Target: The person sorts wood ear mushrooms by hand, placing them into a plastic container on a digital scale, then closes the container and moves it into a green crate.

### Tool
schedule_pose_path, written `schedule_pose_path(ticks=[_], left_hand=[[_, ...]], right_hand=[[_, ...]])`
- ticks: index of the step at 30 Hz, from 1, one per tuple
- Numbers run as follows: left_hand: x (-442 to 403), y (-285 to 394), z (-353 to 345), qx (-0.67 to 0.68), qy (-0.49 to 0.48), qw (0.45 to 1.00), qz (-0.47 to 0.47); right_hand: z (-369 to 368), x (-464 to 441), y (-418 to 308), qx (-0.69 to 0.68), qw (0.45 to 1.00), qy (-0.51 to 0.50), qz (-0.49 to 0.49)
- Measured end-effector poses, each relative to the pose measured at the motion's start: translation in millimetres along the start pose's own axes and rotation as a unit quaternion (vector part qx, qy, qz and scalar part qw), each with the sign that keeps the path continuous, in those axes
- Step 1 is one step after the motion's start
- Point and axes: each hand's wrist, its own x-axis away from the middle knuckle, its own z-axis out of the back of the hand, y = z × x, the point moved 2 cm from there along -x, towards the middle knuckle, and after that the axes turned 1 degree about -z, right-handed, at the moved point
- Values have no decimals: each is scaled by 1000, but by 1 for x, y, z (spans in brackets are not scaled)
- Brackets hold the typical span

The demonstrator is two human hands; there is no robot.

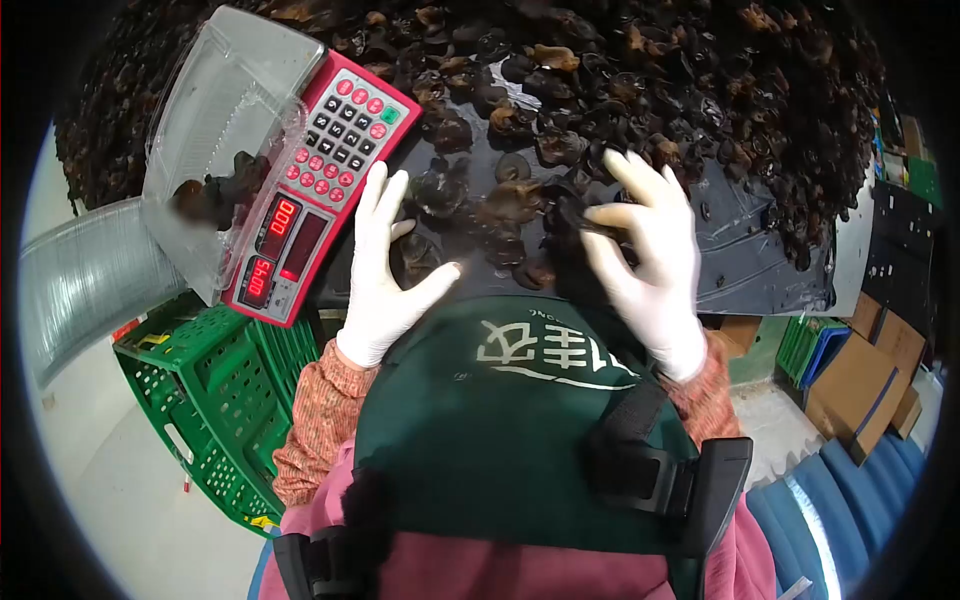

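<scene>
Both my hands wear white gloves. My left hand is open, thumb spread from the raised fingers, beside the red digital scale and above the table. My right hand has its fingers apart and slightly bent, next to a blurred dark piece of wood ear mushroom; contact there is unclear. More wood ear mushrooms lie between my hands. On the scale, a clear plastic clamshell box with its lid raised holds a few dark mushroom pieces, partly blurred. Red digits glow on the display.
A large heap of wood ear mushrooms covers the back of the dark-covered table. Green plastic crates stand at lower left, below stacked clear plastic containers. Cardboard boxes sit at right.
</scene>
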Motion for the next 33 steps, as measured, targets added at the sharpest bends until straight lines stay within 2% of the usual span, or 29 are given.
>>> schedule_pose_path(ticks=[2, 3, 5, 6, 7, 9, 11, 13, 16, 17, 18, 20, 22, 24, 28, 33], left_hand=[[0, -1, 4, -6, 4, 1000, 0], [1, 0, 5, -11, 4, 1000, -2], [1, 0, 7, -33, 1, 999, -11], [0, 0, 6, -48, -4, 999, -20], [-2, 2, 6, -66, -10, 997, -34], [-8, 4, 1, -109, -26, 992, -65], [-18, 5, -7, -158, -45, 982, -97], [-29, 3, -16, -199, -62, 971, -113], [-43, -4, -20, -200, -78, 971, -102], [-46, -5, -17, -169, -79, 979, -84], [-48, -5, -14, -122, -76, 988, -57], [-48, -7, -7, 34, -65, 997, 22], [-44, -5, -2, 194, -50, 976, 90], [-39, -3, -1, 297, -43, 946, 122], [-37, 0, -2, 384, -39, 911, 146], [-36, 3, -10, 396, -46, 904, 151]], right_hand=[[37, 16, 11, -61, 996, -23, -66], [54, 31, 19, -32, 993, -46, -100], [83, 56, 28, 57, 979, -105, -168], [93, 68, 35, 131, 957, -179, -187], [100, 79, 39, 217, 942, -224, -125], [104, 95, 41, 306, 893, -300, -138], [89, 79, 23, 268, 926, -231, -131], [65, 55, 5, 196, 965, -158, -75], [8, 22, -10, 96, 992, -78, 25], [-10, 13, -16, 79, 992, -96, 29], [-31, 7, -20, 63, 995, -47, 59], [-54, -7, -28, 82, 991, -90, 58], [-67, -15, -25, 114, 987, -99, 60], [-73, -18, -17, 123, 986, -89, 69], [-63, -20, -11, 104, 992, -29, 59], [-33, -21, -4, -55, 996, 65, -12]])
